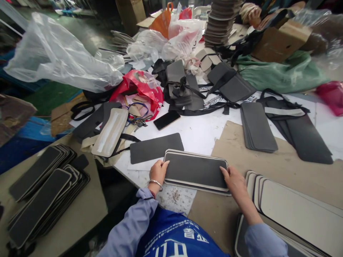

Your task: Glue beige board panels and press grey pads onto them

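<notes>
Pads (195, 171) are lying stacked on the tabletop (198, 134); left hand (158, 172) and right hand (234, 179) are gripping their ends, fingers curled. White writing on the blue apron (174, 239) is unreadable.

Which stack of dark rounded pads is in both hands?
The small stack at the table's near edge, left hand and right hand at its two ends. The other stack, farther right, is untouched.

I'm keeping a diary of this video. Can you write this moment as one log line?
left hand: holds pad stack end | right hand: holds other end | stack: flat on table | phone: behind
</notes>
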`<state>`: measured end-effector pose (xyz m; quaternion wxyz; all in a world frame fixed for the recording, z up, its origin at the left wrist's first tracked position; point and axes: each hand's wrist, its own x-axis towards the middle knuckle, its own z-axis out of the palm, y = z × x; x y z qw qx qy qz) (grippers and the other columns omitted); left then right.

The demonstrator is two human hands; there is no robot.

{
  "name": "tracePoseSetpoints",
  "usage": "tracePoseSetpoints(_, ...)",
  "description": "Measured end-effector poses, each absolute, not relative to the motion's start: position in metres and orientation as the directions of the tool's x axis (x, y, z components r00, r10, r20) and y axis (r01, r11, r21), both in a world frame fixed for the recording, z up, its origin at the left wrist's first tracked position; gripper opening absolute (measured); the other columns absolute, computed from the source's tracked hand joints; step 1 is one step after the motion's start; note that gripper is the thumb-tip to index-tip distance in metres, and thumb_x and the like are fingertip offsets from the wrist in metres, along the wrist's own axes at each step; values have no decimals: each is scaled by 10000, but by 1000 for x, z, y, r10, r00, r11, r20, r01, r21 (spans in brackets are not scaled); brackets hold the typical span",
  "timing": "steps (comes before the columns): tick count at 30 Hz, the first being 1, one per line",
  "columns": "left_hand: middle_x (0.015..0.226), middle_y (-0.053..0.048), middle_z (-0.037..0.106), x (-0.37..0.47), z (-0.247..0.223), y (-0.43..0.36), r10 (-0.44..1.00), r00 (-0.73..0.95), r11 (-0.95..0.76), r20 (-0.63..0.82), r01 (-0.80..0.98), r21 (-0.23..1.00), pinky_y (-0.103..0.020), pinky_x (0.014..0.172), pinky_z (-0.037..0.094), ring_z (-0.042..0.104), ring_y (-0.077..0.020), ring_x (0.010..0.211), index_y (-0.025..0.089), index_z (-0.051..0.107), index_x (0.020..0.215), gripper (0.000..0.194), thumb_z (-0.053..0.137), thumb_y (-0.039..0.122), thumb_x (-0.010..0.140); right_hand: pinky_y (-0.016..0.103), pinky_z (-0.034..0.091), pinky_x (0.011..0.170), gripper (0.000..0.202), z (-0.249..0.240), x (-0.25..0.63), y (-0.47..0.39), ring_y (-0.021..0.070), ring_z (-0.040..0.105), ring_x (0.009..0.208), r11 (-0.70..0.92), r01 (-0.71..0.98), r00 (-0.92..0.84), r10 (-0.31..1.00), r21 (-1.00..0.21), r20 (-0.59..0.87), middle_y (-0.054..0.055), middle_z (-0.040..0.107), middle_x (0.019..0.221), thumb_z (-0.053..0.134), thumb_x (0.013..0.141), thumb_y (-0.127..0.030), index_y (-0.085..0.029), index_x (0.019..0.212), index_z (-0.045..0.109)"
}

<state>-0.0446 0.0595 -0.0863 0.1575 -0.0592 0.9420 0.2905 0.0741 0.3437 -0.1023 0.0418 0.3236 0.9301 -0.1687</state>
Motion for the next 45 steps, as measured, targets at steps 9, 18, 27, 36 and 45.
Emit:
tracePoseSetpoints(9, 545, 29, 475, -45, -87, 61, -36, -940, 865, -339, -200, 460, -225, 535, 269, 404, -119, 537, 201, 434, 547, 335, 515, 424, 782, 288, 340, 597, 349, -90, 71, 337, 180, 531, 651, 726, 661, -747, 612, -189, -259, 46, 567, 671, 365, 848, -491, -212, 661, 456)
tracePoseSetpoints(18, 540, 19, 498, -47, -84, 62, -29, -942, 877, -335, -185, 443, -228, 528, 288, 414, -130, 528, 208, 459, 534, 330, 524, 437, 763, 277, 348, 605, 400, -72, 67, 341, 203, 582, 767, 607, 780, -595, 644, -151, -481, 42, 620, 746, 363, 841, -565, -222, 771, 555)
tracePoseSetpoints(27, 547, 15, 474, -46, -89, 61, -37, -940, 879, -338, -192, 437, -243, 550, 292, 427, -144, 560, 211, 454, 542, 331, 508, 454, 759, 273, 335, 635, 340, -75, 69, 341, 188, 556, 749, 640, 740, -651, 605, -205, -459, 41, 610, 766, 360, 877, -476, -203, 796, 546)
tracePoseSetpoints(36, 573, 9, 521, -45, -89, 61, -40, -947, 875, -319, -187, 446, -240, 551, 296, 436, -139, 567, 208, 478, 551, 329, 502, 454, 767, 271, 324, 623, 286, -76, 71, 339, 176, 533, 702, 648, 722, -681, 602, -243, -417, 25, 585, 712, 392, 869, -432, -205, 749, 517)
tracePoseSetpoints(45, 567, 11, 527, -44, -91, 60, -44, -949, 874, -312, -188, 448, -238, 544, 286, 442, -139, 558, 207, 471, 558, 330, 523, 454, 770, 268, 332, 622, 269, -77, 70, 340, 177, 544, 718, 683, 704, -688, 590, -192, -423, 36, 598, 750, 379, 878, -407, -201, 770, 515)
